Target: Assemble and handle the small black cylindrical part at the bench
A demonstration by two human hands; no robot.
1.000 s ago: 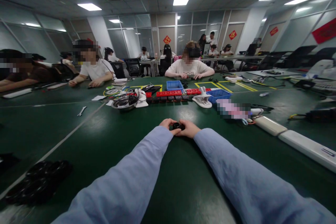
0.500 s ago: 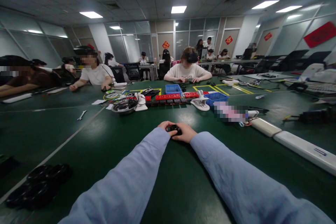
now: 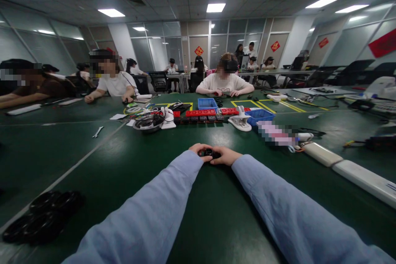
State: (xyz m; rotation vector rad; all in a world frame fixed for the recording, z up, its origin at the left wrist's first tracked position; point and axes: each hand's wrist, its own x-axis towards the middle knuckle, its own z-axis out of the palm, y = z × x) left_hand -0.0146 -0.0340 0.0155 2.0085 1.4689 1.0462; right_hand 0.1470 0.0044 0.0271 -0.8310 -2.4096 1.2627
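A small black part with a round, ring-like top (image 3: 209,152) is between my two hands over the green table, mostly covered by fingers. My left hand (image 3: 200,149) curls around its left side, with the thumb across the near edge. From the right, my right hand (image 3: 227,156) grips it with the fingers bent and the thumb close to my left thumb. Both hands are closed on this part; its exact kind is too small to make out. Several shiny black rings (image 3: 43,216) lie together at the near left of the table.
Beyond my hands stand a row of red-and-black blocks (image 3: 204,116), a white clamp stand (image 3: 240,119), blue trays (image 3: 208,103) and a cable-filled bowl (image 3: 149,123). A wrench (image 3: 98,132) lies left, white power banks (image 3: 365,177) right. A co-worker (image 3: 225,80) sits opposite.
My right hand has shifted slightly right, and more of the black part's round top shows between my hands. The whole view has turned a little to the left.
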